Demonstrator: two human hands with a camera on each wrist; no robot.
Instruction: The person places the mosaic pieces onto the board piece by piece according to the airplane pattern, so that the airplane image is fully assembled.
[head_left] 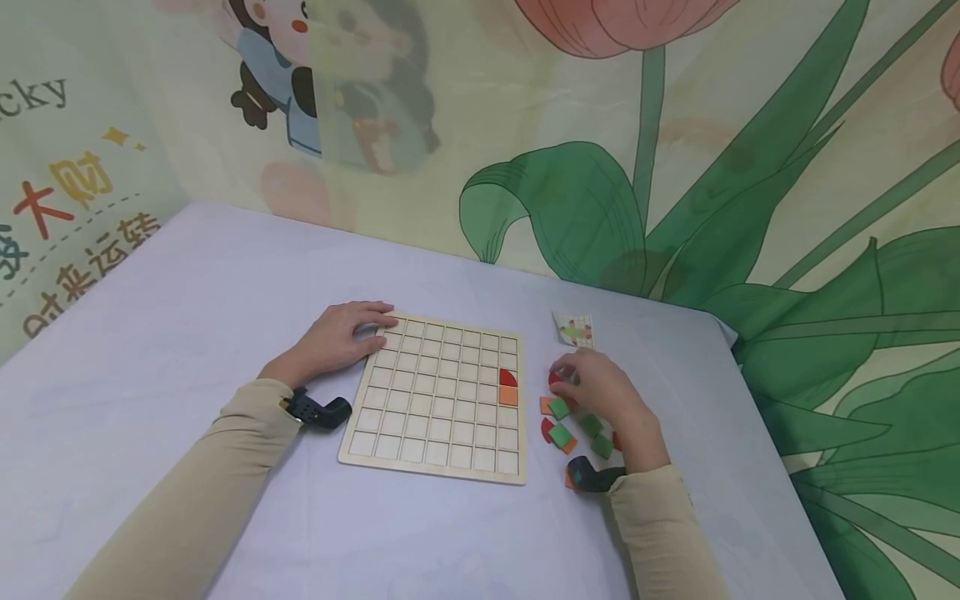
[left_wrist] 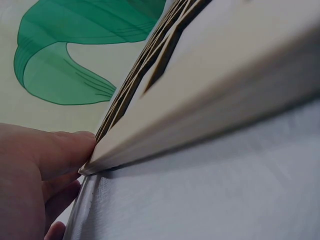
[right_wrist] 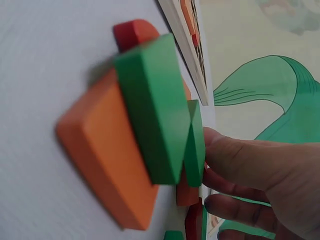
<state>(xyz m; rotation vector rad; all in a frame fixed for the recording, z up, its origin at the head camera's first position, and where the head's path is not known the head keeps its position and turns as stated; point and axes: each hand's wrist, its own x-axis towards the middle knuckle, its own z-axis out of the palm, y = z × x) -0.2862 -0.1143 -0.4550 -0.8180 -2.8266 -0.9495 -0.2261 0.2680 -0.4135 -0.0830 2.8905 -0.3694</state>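
A wooden grid board [head_left: 435, 477] lies flat, with a red quarter-round piece [head_left: 507, 378] and an orange square piece [head_left: 508, 396] set in its right-hand column. At its far left corner rests my left hand [head_left: 339, 335], fingers and thumb touching the frame; the left wrist view shows the thumb [left_wrist: 67, 152] against the rim. My right hand [head_left: 600, 385], right of the board, pinches a red curved piece [head_left: 554, 378] between thumb and fingers. Just below that hand are loose green blocks [right_wrist: 152, 110] and orange blocks [right_wrist: 107, 150], some leaning on one another.
A small printed pattern card [head_left: 576, 331] lies beyond the right hand. More loose pieces, including a green square [head_left: 602, 447] and a red one [head_left: 547, 430], are scattered right of the board. The white-covered table [head_left: 225, 275] meets a printed cloth backdrop [head_left: 465, 100] at the back.
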